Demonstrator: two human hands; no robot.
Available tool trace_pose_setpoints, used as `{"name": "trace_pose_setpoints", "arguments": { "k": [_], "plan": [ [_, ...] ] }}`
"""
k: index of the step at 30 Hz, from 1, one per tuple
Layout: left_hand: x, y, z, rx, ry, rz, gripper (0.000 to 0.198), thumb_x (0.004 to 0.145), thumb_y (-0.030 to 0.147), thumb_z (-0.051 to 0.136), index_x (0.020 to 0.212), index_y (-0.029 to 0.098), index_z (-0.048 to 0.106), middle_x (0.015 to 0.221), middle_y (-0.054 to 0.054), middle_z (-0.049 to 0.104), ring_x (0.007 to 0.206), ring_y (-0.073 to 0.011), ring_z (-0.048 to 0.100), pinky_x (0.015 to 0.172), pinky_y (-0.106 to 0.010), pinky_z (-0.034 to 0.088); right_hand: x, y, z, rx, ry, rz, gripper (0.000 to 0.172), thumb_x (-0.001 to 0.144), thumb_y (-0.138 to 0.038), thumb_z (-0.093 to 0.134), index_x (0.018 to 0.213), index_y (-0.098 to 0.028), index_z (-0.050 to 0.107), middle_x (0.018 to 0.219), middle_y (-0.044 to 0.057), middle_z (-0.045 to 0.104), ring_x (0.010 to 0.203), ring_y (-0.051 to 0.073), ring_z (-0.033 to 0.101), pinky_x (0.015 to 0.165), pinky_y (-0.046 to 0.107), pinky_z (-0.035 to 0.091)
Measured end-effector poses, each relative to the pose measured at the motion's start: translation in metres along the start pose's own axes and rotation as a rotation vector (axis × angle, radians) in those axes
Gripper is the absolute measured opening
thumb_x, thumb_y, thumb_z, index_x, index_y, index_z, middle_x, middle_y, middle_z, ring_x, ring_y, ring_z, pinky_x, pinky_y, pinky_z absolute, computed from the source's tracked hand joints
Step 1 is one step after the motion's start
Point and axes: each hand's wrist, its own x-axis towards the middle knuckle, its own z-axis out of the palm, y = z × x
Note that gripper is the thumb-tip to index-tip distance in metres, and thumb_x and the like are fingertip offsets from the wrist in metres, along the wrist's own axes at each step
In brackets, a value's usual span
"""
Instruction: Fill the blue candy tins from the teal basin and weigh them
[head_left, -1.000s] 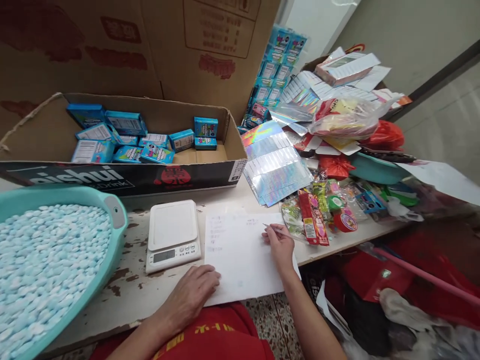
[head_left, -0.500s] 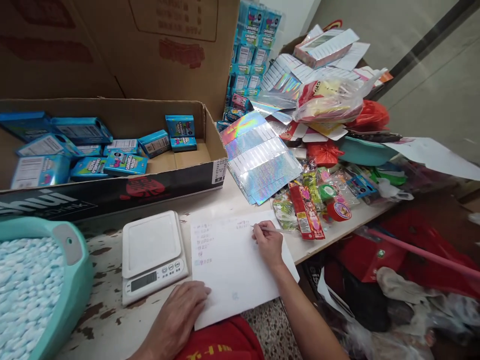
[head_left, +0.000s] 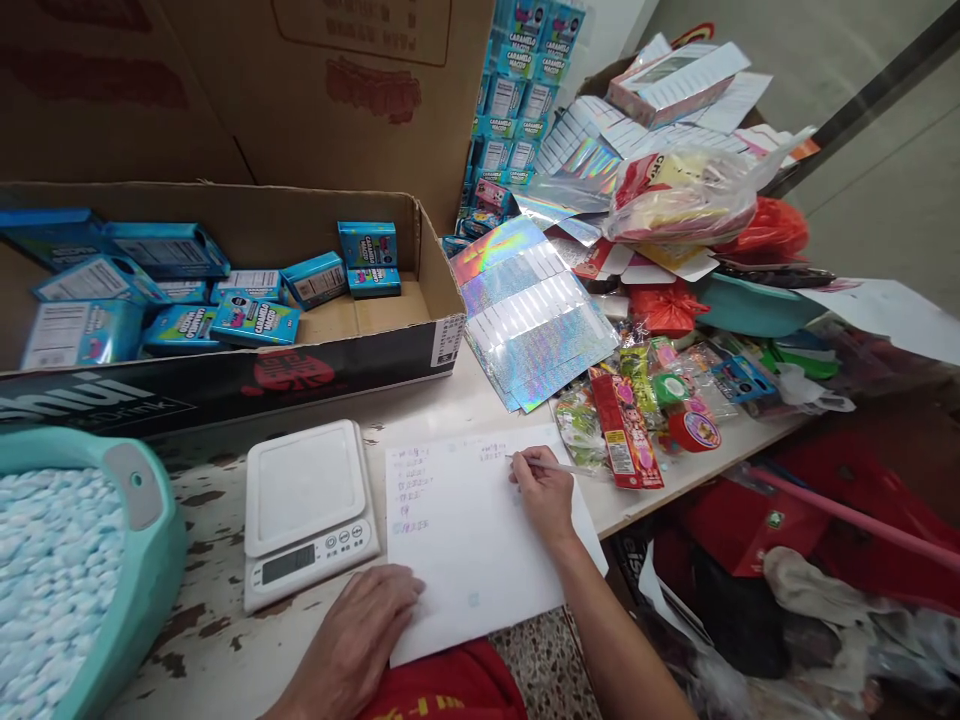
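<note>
Head view. A long open cardboard box (head_left: 225,385), holding small blue cartons (head_left: 255,320), lay along the far side of a worn white table (head_left: 217,620). At the left edge stood a teal basin (head_left: 161,570) filled with pale blue tablets (head_left: 45,560). A stack of holographic sheets (head_left: 536,330) lay to the right of the box. The sheet of paper (head_left: 472,540) lay flat at the near edge of the table, with handwritten lines in its upper part. Just left of it sat a white digital scale (head_left: 304,510). The left hand (head_left: 360,640) rested palm down and loosely spread, its fingertips on the paper's near left edge, gripping nothing. The right hand (head_left: 544,495) was closed around a thin pen (head_left: 559,467), whose tip met the paper's upper right part beside the writing.
</note>
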Motion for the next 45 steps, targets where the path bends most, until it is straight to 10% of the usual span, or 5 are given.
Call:
{"name": "trace_pose_setpoints", "arguments": {
  "k": [45],
  "plan": [
    [0.0029,-0.0003,-0.0005,0.016,-0.018,0.031,0.023,0.095,0.012,0.048,0.116,0.021,0.052,0.107,-0.005,0.064,0.109,-0.0176,0.054,0.096,-0.029,0.045,0.002,-0.0023,0.0015,0.2,0.079,0.072,0.03,0.071,-0.043,0.065,0.085,-0.019,0.057,0.068,0.001,0.065,0.059,0.016,0.065,0.049,0.025,0.052]
  ]
}}
